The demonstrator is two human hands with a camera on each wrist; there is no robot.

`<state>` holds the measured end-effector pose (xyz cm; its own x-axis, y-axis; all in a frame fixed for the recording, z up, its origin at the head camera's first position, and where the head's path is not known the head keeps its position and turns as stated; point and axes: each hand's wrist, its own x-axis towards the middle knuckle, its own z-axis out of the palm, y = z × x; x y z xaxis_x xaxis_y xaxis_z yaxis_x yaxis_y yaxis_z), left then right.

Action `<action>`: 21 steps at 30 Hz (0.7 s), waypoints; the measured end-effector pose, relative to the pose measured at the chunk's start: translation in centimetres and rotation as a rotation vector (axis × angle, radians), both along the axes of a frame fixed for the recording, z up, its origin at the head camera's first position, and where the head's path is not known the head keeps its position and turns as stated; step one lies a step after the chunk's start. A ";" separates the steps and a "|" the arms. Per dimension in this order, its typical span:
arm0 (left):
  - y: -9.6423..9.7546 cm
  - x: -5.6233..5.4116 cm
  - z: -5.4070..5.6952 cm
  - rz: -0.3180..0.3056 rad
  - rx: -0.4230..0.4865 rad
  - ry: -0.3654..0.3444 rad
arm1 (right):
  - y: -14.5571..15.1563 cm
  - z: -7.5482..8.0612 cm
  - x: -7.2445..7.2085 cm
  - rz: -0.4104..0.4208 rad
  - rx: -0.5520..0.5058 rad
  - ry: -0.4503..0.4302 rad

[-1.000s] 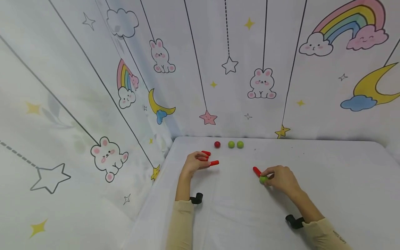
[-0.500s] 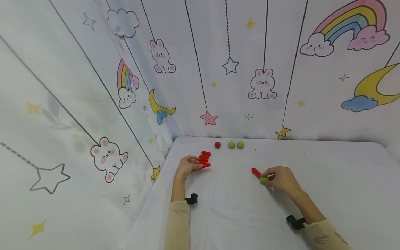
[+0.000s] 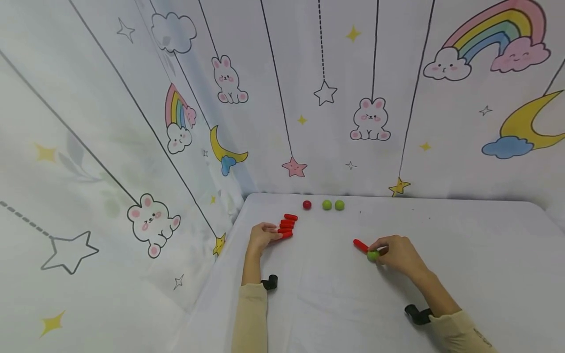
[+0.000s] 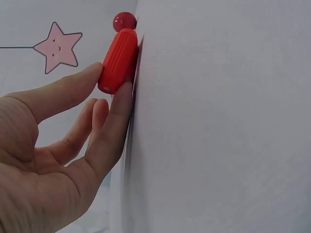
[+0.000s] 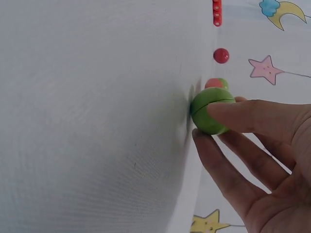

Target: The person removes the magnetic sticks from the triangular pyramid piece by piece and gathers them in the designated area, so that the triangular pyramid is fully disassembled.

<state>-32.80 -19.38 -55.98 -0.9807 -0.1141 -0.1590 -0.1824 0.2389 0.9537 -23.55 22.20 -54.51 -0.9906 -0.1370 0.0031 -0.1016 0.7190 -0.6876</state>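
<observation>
My left hand pinches a short red ribbed rod between thumb and fingertips, low over the white table. In the head view this rod lies at the near end of a row of several red rods. My right hand holds a green ball with a seam round it, thumb on one side and fingers on the other. Against the ball's far left side, a longer red rod points away to the left; its near end is hidden by the ball and fingers.
Along the back of the white table sit a red ball and two more green balls. Behind them hangs a white curtain printed with rabbits, stars and rainbows. A black wrist camera is on each forearm.
My left hand has moved left with the red rod, bringing it alongside the other rods. The red rod by the right hand's green ball has swung slightly left; the right hand hardly moved.
</observation>
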 end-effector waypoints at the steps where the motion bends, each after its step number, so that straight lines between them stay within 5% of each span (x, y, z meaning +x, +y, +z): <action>1: 0.0 0.0 -0.1 0.010 -0.005 -0.002 | 0.0 0.0 0.0 -0.001 0.001 -0.003; 21: 0.6 -0.4 -0.5 0.102 -0.196 0.094 | 0.0 -0.1 0.2 0.029 -0.013 -0.020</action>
